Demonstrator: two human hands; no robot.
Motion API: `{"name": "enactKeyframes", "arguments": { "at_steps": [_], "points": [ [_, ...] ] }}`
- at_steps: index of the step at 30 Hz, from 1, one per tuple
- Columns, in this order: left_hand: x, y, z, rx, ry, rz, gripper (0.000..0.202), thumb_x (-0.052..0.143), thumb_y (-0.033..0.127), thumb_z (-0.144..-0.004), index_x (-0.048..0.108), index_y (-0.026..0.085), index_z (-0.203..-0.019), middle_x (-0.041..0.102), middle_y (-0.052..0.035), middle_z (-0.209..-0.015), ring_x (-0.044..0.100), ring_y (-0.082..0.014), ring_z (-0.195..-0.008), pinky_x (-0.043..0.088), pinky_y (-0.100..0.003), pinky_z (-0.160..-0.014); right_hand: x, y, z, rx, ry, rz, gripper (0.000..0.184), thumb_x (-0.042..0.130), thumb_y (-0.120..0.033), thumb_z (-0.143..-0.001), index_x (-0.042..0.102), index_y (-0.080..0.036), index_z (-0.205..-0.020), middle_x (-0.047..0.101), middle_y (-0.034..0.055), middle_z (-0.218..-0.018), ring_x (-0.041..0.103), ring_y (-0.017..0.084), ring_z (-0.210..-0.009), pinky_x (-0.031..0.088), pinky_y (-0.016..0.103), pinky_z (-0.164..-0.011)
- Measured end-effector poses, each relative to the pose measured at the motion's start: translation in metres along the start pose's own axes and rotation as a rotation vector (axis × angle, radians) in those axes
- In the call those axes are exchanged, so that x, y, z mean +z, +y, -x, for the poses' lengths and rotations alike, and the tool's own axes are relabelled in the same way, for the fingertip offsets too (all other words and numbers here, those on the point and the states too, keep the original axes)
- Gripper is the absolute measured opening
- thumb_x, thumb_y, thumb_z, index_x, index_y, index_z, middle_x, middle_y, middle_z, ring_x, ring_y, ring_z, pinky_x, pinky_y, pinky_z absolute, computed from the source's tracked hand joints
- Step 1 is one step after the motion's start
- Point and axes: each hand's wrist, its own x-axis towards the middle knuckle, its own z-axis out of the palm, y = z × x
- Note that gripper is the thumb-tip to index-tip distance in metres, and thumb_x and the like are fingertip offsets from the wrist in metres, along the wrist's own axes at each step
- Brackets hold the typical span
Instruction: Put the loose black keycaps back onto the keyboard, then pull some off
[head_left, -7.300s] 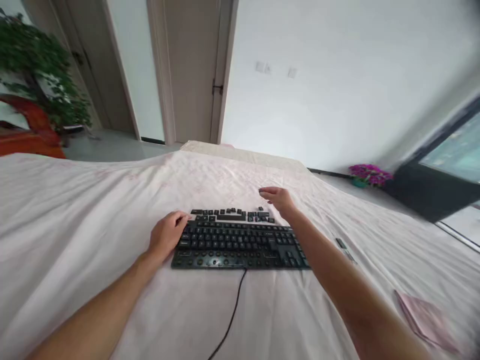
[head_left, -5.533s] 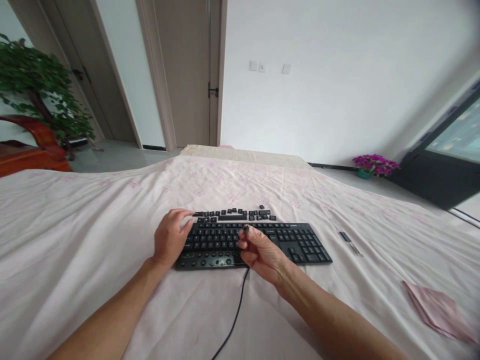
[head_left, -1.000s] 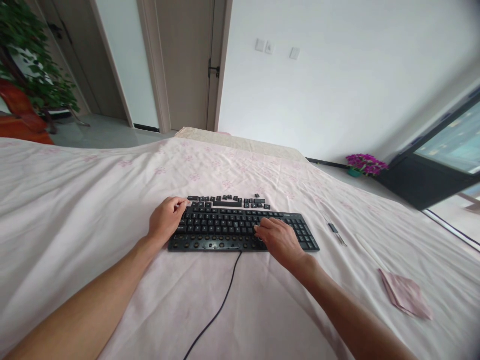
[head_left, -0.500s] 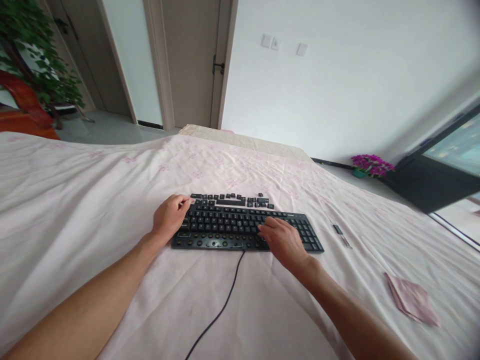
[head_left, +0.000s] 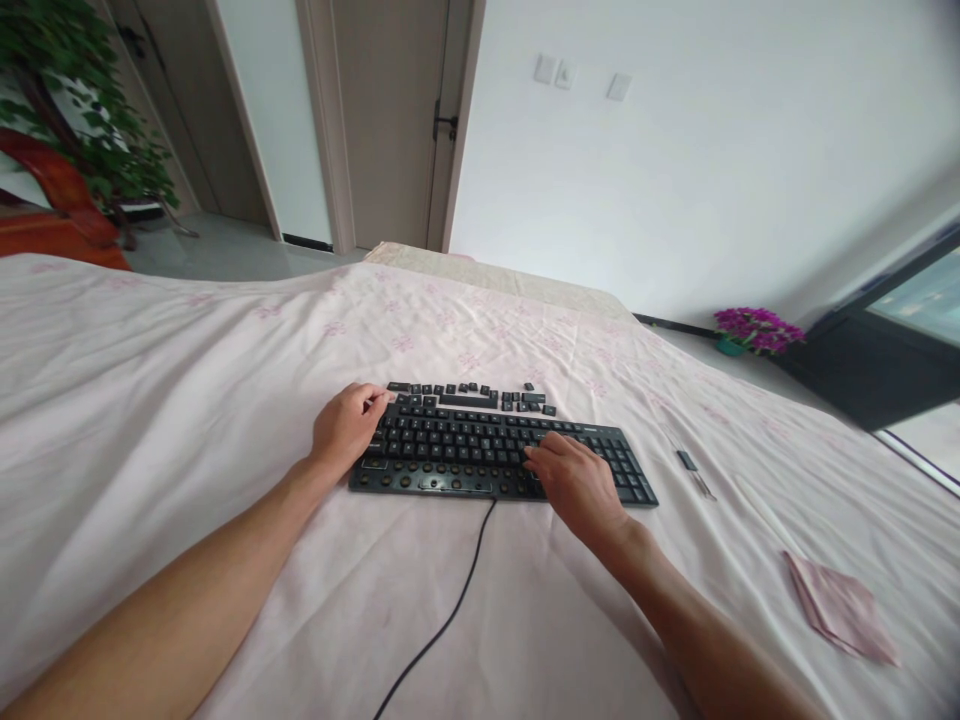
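Note:
A black keyboard (head_left: pixel 450 438) lies on the pink-white cloth, its bottom two rows stripped of many keycaps so that the round key mounts show. My left hand (head_left: pixel 349 425) is at its far left corner, fingers bent and closed round the edge. Over the right half of the lower rows rests my right hand (head_left: pixel 574 475), its fingers curled together and down on the keys. Whatever those fingertips hold, if anything, is hidden. Beyond the keyboard lie several loose black keycaps (head_left: pixel 532 398) and a long space bar (head_left: pixel 468 402).
A keycap puller (head_left: pixel 688 461) with thin wires lies right of the keyboard. Nearer on the right is a folded pink cloth (head_left: pixel 841 608). The keyboard cable (head_left: pixel 454 610) runs towards me over the cloth cover. Behind stand a door, a white wall and potted plants.
The whole view has shifted slightly, so everything sits a little further right. Both hands keep their places at the keyboard, and the loose keycaps look unmoved.

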Motion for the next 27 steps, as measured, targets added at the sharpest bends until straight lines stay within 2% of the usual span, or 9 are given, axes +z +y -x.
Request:
{"name": "enactKeyframes", "arguments": {
  "at_steps": [11, 27],
  "points": [
    [-0.0012, 0.0004, 0.0007, 0.0, -0.011, 0.014, 0.031, 0.044, 0.043, -0.088, 0.07, 0.028, -0.092, 0.069, 0.0011, -0.102, 0.062, -0.0174, -0.086, 0.044, -0.026, -0.073, 0.0001, 0.0005, -0.0012, -0.005, -0.023, 0.01, 0.018, 0.053, -0.025, -0.092, 0.067, -0.023, -0.081, 0.059, 0.001, -0.077, 0.052, 0.014, -0.072, 0.03, 0.027, -0.063],
    [-0.0004, 0.0003, -0.0003, -0.021, -0.007, 0.005, 0.029, 0.045, 0.044, -0.087, 0.069, 0.029, -0.091, 0.069, 0.0032, -0.101, 0.061, -0.016, -0.084, 0.042, -0.025, -0.069, 0.0009, 0.0051, -0.0013, -0.064, -0.018, -0.027, 0.018, 0.052, -0.023, -0.093, 0.068, -0.022, -0.083, 0.058, 0.001, -0.077, 0.051, 0.014, -0.074, 0.031, 0.027, -0.065]
  ]
}}
